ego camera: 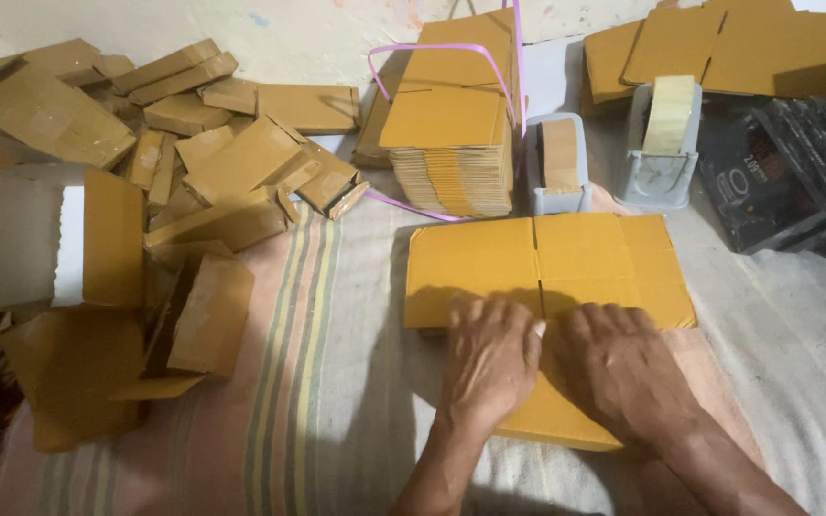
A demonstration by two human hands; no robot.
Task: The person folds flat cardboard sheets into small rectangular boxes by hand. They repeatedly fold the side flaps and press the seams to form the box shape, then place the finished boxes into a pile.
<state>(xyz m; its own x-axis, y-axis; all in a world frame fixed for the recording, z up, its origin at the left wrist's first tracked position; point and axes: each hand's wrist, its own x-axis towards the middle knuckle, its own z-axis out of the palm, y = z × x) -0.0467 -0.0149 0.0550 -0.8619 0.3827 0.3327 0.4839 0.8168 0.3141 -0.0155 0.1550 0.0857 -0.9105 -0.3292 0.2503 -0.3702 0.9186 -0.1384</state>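
- Flat yellow-brown cardboard box blank (547,277) lies unfolded on the striped cloth (308,382), straight ahead of the person and partly under both hands; its long axis runs left to right, its flaps pointing away.
- Left hand (491,358) presses flat on its near edge, fingers together.
- Right hand (619,368) presses flat just beside, equally near.
- Grey tape dispensers (662,143) stand beyond.

A striped cloth (289,382) covers the floor below a pale, scuffed wall (289,33).

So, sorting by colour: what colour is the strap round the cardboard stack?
Pale purple strap, clearest in the head view.
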